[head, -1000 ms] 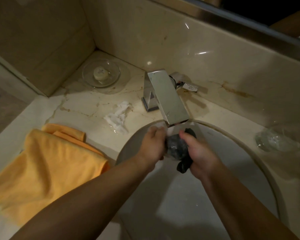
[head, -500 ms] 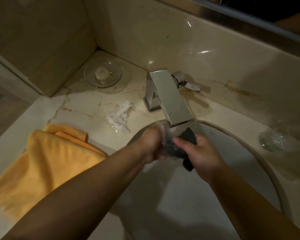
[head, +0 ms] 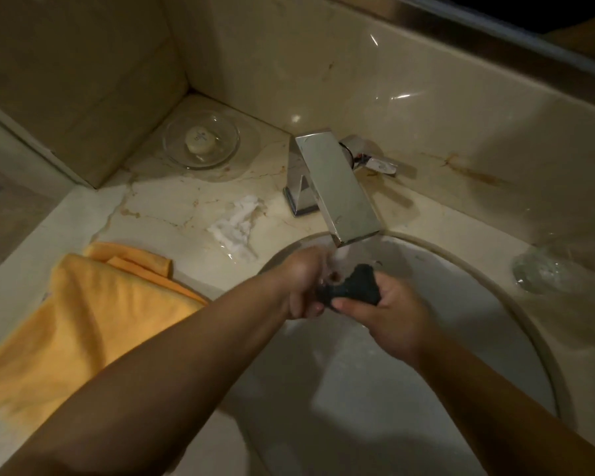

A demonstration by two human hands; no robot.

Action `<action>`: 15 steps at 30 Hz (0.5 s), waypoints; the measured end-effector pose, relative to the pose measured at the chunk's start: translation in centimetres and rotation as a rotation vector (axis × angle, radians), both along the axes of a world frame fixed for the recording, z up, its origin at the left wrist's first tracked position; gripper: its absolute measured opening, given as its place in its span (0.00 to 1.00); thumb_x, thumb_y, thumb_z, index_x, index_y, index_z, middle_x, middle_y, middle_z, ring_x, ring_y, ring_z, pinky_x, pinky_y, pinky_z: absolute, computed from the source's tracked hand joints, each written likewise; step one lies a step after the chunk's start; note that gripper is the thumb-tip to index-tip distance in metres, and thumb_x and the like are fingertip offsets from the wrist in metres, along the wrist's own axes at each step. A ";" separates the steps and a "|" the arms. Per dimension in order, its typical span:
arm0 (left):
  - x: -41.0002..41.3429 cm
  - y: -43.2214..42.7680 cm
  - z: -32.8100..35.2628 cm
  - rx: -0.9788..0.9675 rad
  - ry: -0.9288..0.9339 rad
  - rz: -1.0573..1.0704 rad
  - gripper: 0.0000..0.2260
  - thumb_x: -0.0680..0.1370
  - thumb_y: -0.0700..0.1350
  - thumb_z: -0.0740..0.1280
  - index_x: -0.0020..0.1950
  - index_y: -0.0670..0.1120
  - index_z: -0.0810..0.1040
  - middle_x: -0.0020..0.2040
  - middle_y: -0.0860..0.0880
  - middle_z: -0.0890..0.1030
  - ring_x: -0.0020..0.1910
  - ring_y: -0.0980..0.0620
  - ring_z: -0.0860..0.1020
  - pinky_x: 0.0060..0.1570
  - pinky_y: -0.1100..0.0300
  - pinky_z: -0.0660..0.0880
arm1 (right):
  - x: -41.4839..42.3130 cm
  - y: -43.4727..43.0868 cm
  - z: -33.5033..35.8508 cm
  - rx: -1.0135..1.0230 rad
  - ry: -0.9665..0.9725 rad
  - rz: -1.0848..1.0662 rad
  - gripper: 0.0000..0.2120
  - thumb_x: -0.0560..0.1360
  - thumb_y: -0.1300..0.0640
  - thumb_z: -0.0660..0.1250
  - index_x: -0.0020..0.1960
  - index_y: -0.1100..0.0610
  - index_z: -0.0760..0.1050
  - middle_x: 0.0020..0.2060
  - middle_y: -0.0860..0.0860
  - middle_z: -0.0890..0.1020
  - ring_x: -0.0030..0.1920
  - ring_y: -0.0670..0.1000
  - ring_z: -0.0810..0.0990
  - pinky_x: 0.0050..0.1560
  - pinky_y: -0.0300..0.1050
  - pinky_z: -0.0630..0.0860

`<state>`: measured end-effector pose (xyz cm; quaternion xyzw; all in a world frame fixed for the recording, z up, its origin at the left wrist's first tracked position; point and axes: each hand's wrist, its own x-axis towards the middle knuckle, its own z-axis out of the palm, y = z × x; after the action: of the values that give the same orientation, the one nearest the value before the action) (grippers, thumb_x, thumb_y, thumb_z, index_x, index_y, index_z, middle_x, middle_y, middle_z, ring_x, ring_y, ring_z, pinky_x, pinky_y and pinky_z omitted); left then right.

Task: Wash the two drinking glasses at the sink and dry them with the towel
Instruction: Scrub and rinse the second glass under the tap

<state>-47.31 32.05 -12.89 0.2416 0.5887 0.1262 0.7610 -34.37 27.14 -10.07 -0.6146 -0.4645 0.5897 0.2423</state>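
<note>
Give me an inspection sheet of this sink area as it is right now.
Surface: beige marble counter; round white basin.
Job's things: clear drinking glass under the square chrome faucet; second clear glass right of basin, blurred; orange towel left.
Clutter: crumpled white tissue; glass soap dish.
Grips: left hand holds the glass; right hand pinches a dark scrubbing pad.
Cables: nothing seen.
Surroundings: marble walls, mirror edge.

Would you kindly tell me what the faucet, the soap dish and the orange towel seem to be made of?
Faucet: polished, chrome-like metal; flat faces mirror the light. Soap dish: clear glass, possibly plastic; the counter shows through and its rim glints. Orange towel: soft matte cloth, perhaps microfibre; it lies in rounded folds.
</note>
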 end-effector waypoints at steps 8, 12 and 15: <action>1.0 -1.3 0.5 0.383 -0.048 0.208 0.12 0.82 0.47 0.52 0.45 0.45 0.70 0.36 0.45 0.72 0.23 0.58 0.72 0.19 0.66 0.67 | 0.0 1.7 0.2 -0.252 0.287 -0.337 0.21 0.66 0.54 0.69 0.58 0.59 0.76 0.51 0.58 0.82 0.53 0.57 0.79 0.57 0.51 0.75; 0.1 -0.1 1.2 -0.052 -0.176 0.139 0.17 0.81 0.52 0.51 0.38 0.46 0.70 0.31 0.48 0.70 0.18 0.56 0.70 0.18 0.73 0.63 | -0.2 -0.1 1.4 0.059 -0.125 0.119 0.08 0.73 0.59 0.68 0.52 0.54 0.76 0.43 0.52 0.81 0.43 0.47 0.78 0.40 0.36 0.73; -0.4 0.3 0.9 -0.092 -0.157 0.031 0.16 0.79 0.57 0.52 0.47 0.46 0.72 0.34 0.48 0.73 0.20 0.55 0.71 0.17 0.72 0.63 | 0.2 0.5 1.4 0.093 -0.261 0.283 0.06 0.73 0.57 0.68 0.44 0.47 0.75 0.37 0.45 0.79 0.40 0.42 0.77 0.42 0.37 0.70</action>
<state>-47.68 32.37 -12.02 0.1869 0.5360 0.1294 0.8131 -34.20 27.64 -8.70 -0.6023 -0.6007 0.5112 0.1228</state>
